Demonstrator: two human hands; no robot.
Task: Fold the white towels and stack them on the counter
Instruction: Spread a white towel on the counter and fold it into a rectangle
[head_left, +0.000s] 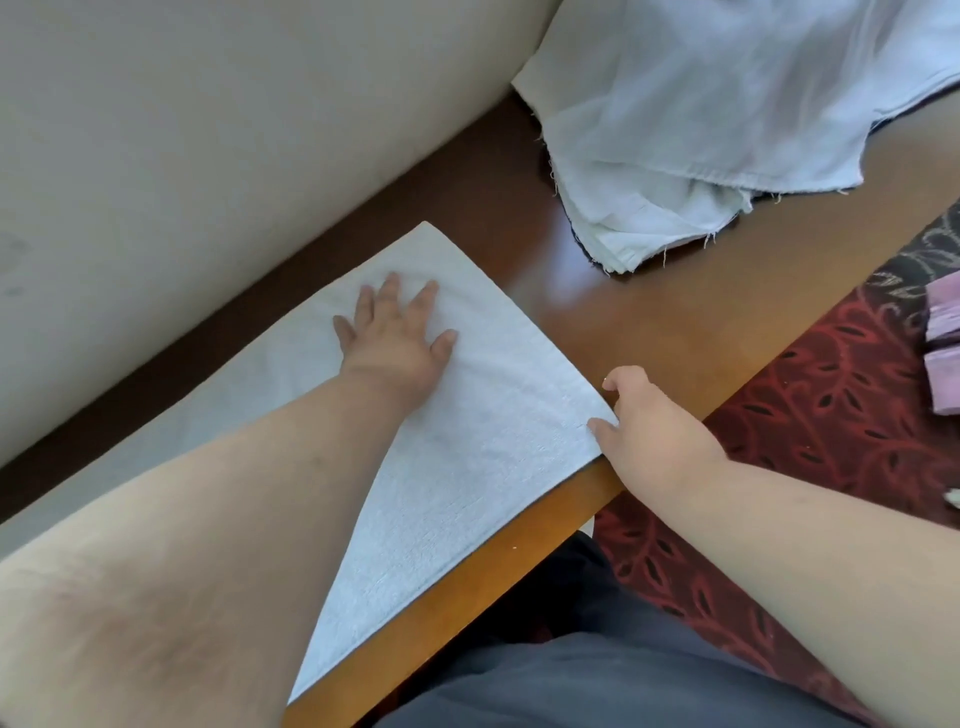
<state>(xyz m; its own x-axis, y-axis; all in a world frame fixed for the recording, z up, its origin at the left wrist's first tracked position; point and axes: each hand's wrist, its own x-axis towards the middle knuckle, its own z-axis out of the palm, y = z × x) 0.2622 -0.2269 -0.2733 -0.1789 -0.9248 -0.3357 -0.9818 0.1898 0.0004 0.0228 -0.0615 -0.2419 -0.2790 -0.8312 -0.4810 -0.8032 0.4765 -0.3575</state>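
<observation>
A white terry towel (467, 441) lies flat along the brown wooden counter (675, 312), running from the lower left up to a corner near the wall. My left hand (395, 338) presses flat on the towel's far part, fingers spread. My right hand (649, 421) is at the towel's right corner by the counter's front edge, thumb and fingers pinching that corner. A heap of thin white cloths (727, 130) sits crumpled at the back right of the counter.
A beige wall (208, 130) runs along the counter's far side. Red patterned carpet (831, 389) lies to the right below the counter edge, with pink items (943, 353) at the far right. My dark trousers (597, 675) are at the bottom.
</observation>
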